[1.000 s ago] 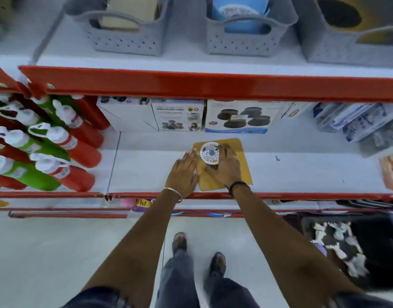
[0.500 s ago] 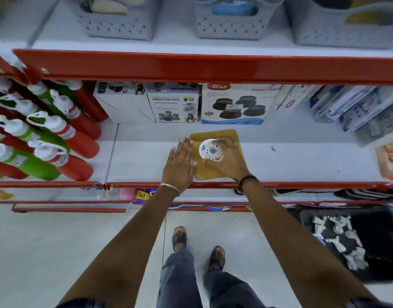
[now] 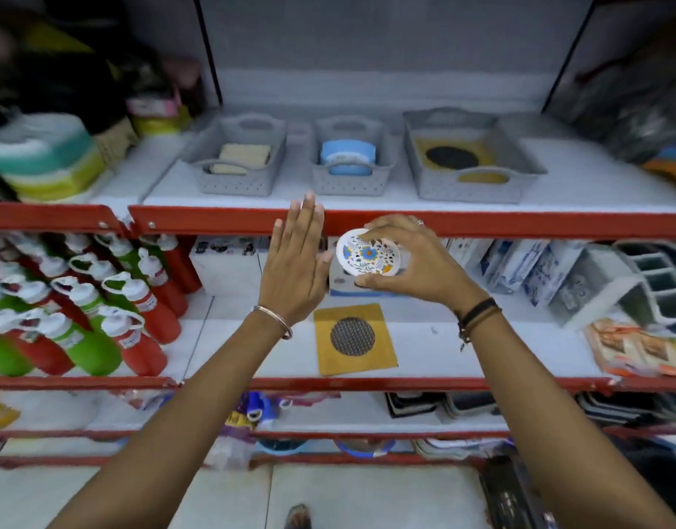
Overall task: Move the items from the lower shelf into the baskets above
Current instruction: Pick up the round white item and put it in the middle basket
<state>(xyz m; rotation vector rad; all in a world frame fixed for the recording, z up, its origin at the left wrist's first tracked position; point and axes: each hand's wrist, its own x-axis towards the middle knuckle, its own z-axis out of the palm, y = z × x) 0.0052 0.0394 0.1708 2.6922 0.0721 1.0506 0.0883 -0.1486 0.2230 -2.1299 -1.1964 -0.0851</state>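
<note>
Right hand (image 3: pixel 416 261): fingers closed around the rim of a round floral-printed dish (image 3: pixel 368 253), held in the air in front of the red edge of the upper shelf (image 3: pixel 519 223), clear of the lower shelf (image 3: pixel 481 337).

Left hand (image 3: pixel 300 265): flat, fingers together and extended, empty, just beside the dish; no contact with it could be made out.

Lower shelf, remaining: one yellow card with a dark mesh disc (image 3: pixel 353 337), lying flat near the front edge, below the hands.

Upper shelf, three grey baskets. Left basket (image 3: pixel 233 181): beige pieces. Middle basket (image 3: pixel 349 183): blue round items. Right basket (image 3: pixel 470 189): a yellow card with a dark disc, seemingly matching the one below.

Status, judged: each basket was partly filled; dish in transit, probably bound for the middle basket; one card left to move.
</note>
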